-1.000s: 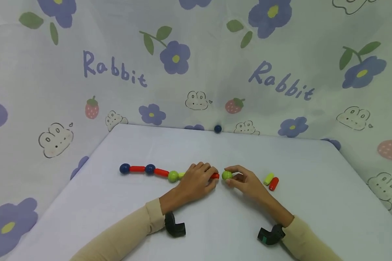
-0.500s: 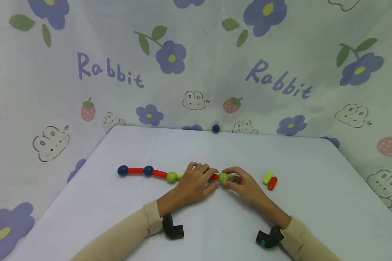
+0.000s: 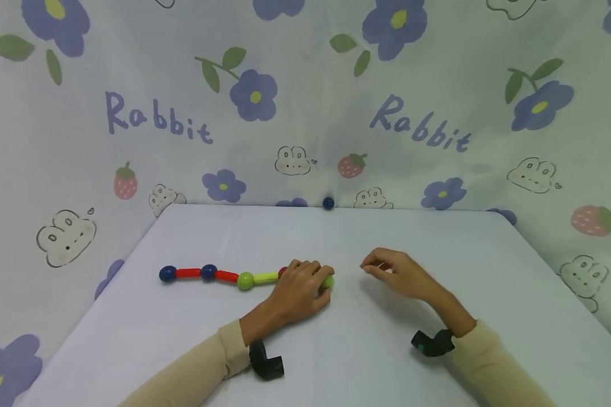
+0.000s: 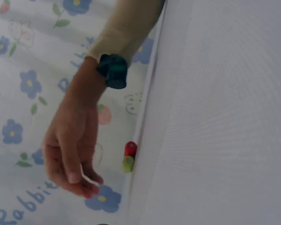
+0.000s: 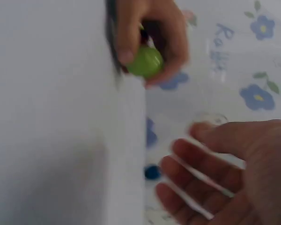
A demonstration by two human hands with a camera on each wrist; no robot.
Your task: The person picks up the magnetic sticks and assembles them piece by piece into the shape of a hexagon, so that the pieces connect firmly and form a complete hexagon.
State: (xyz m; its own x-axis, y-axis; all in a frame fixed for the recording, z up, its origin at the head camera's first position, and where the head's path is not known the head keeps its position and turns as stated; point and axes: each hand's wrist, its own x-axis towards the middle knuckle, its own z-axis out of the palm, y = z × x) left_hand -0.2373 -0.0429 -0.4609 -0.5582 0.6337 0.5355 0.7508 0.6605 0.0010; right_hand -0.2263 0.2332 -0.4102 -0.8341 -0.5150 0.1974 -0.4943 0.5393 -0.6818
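Blue-red-green ball-and-rod chain [image 3: 245,281]: I see left hand [image 3: 296,291], fingers curled round its three-o'clock end; right hand [image 3: 401,275] empty, fingers loosely parted.

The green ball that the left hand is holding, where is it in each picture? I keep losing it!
Head: the green ball is right of the middle and a bit low, partly hidden by the left hand.
Left wrist: it isn't in this picture.
Right wrist: the green ball is near the top middle, held in the left hand.
Shared landmark: the right hand shows in all three pictures.
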